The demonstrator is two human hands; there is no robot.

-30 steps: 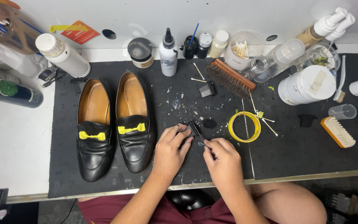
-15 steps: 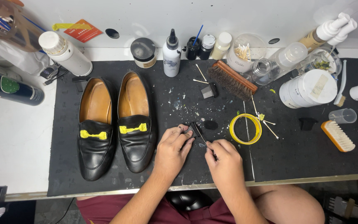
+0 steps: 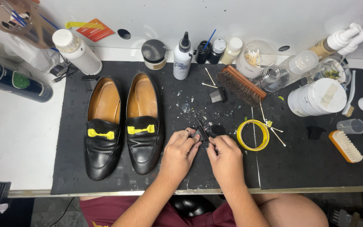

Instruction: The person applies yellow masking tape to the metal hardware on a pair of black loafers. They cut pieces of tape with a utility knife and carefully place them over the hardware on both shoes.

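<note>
Black mat on a white bench — cluttered, paint-flecked.

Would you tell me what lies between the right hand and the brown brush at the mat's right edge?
In the head view, the yellow tape roll and some cotton swabs lie between the right hand and the brown brush.

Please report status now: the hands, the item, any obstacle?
Both hands, left hand and right hand, pinching small black piece. Yellow tape roll close right. Loafers left.

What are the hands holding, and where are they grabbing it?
The left hand and right hand pinch a small black piece between their fingertips, at its lower end. What it is cannot be told.
</note>
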